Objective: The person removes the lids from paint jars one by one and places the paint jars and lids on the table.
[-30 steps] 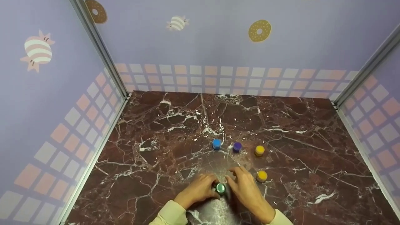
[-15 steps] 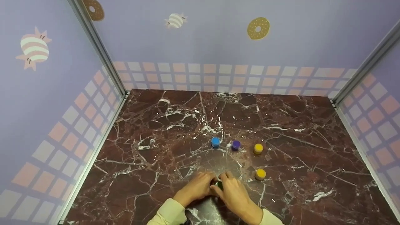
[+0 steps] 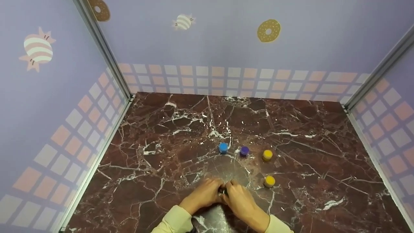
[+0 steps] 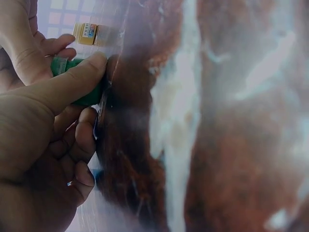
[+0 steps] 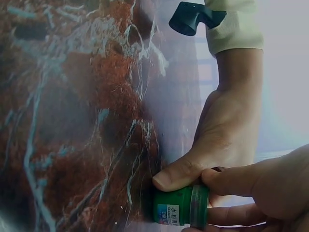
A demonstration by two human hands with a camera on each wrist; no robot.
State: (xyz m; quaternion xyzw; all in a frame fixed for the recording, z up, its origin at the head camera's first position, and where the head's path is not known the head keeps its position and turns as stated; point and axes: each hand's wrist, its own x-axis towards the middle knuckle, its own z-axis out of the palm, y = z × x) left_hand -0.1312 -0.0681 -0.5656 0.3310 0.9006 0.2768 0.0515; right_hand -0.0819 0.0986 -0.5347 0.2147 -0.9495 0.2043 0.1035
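A small green paint jar (image 5: 169, 208) with a printed label stands on the table between my hands, almost hidden in the head view. My left hand (image 3: 207, 192) grips the jar's body, its thumb (image 4: 72, 84) laid along the side. From the other side, my right hand (image 3: 241, 199) pinches the jar's lid (image 5: 199, 205). Whether the lid is loose cannot be told. A yellow jar (image 3: 269, 181) is the closest other jar, to the right of my right hand.
Farther back stand a blue jar (image 3: 223, 148), a purple jar (image 3: 244, 151) and another yellow jar (image 3: 267, 155). The dark red marble-patterned table (image 3: 155, 129) is bordered by lilac panels (image 3: 220, 38) at the back and both sides.
My right hand has moved left from beside the green jar and now grips its lid. The left hand keeps its hold on the jar. The other jars stay put.
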